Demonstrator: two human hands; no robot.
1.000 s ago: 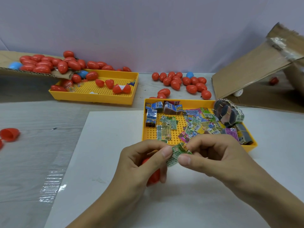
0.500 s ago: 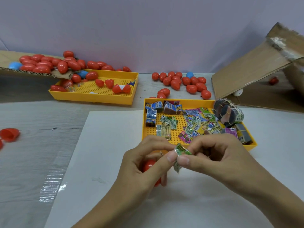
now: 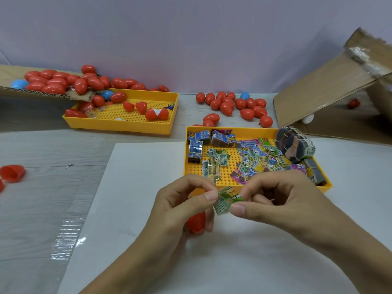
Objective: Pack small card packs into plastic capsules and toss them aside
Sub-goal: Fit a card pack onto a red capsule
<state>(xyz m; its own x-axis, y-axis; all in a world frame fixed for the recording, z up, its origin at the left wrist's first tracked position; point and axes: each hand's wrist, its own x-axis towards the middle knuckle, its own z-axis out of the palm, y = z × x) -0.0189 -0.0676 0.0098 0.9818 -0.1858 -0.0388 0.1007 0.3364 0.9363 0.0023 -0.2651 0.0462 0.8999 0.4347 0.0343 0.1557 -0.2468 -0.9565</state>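
I pinch a small green card pack (image 3: 226, 200) between both thumbs and forefingers, my left hand (image 3: 182, 205) also cupping a red capsule half (image 3: 196, 222) (partly hidden), my right hand (image 3: 275, 200) opposite, just before the yellow tray (image 3: 212, 183).

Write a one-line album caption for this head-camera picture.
Both hands pinch a green card pack, the left hand also holding a red capsule half.

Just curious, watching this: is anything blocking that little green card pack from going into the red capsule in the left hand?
Nothing visible does. Both hands pinch the green card pack, left hand and right hand, right above the red capsule half tucked under the left fingers. Its opening is hidden.
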